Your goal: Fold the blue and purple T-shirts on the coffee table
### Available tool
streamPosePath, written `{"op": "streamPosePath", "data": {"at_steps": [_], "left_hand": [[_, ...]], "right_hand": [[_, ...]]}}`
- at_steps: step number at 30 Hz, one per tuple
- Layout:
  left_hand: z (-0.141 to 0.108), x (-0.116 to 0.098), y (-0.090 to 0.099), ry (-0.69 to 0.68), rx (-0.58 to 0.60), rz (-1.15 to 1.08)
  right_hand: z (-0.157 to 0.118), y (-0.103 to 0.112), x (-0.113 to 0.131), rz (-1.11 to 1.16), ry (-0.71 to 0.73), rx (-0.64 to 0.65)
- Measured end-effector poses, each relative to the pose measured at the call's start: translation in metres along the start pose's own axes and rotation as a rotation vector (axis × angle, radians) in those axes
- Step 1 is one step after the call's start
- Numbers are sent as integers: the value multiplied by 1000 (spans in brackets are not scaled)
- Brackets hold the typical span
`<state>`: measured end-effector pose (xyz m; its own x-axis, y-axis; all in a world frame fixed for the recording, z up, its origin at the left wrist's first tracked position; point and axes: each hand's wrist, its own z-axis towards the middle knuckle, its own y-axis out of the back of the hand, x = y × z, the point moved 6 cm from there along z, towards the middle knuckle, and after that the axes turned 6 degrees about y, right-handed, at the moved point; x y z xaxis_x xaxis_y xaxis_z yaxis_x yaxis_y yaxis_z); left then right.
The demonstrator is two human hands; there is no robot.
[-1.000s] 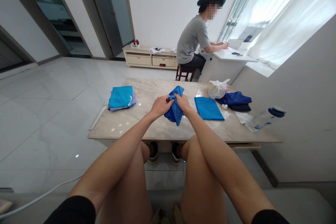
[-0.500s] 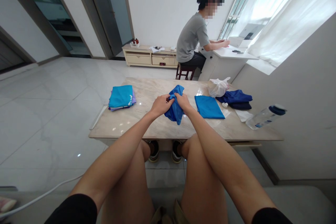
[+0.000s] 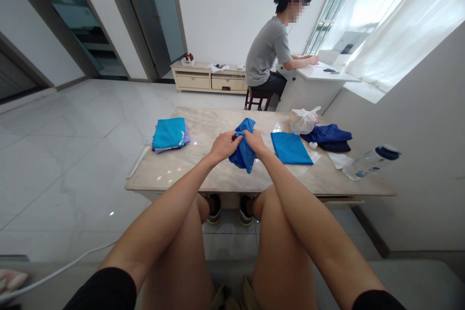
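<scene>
Bunched blue cloth [image 3: 244, 157] is held above the middle of the marble-topped table [image 3: 207, 174]. My left hand [image 3: 224, 146] grips its left side, and my right hand [image 3: 255, 142] pinches it from the right, the thumbs close together at its top. Something dark red shows beside my left fingers, too small to name. To the left lies a folded stack of cloth, turquoise with white print [image 3: 169, 133] over purple. A flat, folded blue cloth [image 3: 291, 148] rests to the right of my hands.
Toward the table's right end are a white plastic bag [image 3: 304, 120], dark blue cloth [image 3: 329, 136], white paper [image 3: 339, 160] and a clear bottle [image 3: 368, 163] with a blue lid. Beyond the table, a person in grey [image 3: 269, 53] sits on a stool at a white desk [image 3: 327, 73].
The whole view has shifted slightly. Both hands keep their hold on the blue cloth, with barely any movement.
</scene>
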<state>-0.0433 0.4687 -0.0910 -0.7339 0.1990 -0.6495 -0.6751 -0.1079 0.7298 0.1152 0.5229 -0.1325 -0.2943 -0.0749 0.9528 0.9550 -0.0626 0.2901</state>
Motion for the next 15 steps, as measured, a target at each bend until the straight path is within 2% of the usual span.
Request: {"op": "streamPosePath", "data": {"at_steps": [5, 15], "left_hand": [[-1, 1, 1, 39, 13, 38], [-1, 2, 0, 26, 16, 19]], "right_hand": [[0, 0, 1, -6, -1, 0], [-3, -1, 1, -17, -1, 14]]}}
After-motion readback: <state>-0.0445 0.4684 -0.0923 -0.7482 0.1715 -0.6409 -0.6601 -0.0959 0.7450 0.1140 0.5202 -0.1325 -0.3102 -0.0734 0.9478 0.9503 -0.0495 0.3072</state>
